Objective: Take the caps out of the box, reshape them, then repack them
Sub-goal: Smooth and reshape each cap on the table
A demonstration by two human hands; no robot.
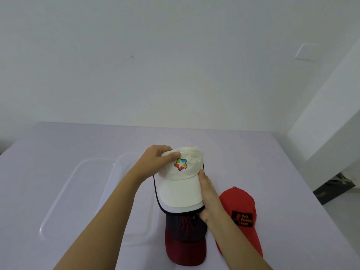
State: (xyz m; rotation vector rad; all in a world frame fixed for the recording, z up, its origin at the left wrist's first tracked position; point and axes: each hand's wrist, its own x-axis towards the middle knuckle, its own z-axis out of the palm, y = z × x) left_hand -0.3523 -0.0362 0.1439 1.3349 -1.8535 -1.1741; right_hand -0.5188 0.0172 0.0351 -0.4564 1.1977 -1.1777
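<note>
I see the lavender table (272, 162) carrying a clear plastic box (120, 236), contents not discernible. Above it, the cream fabric cap with colourful logo (181, 184) runs lengthwise toward me, brim nearest. My left hand (157, 159) pinches its crown; my right hand (207, 195) grips the brim's edge.

A pale lilac table (272, 162) stands against a white wall (155, 55).
</note>
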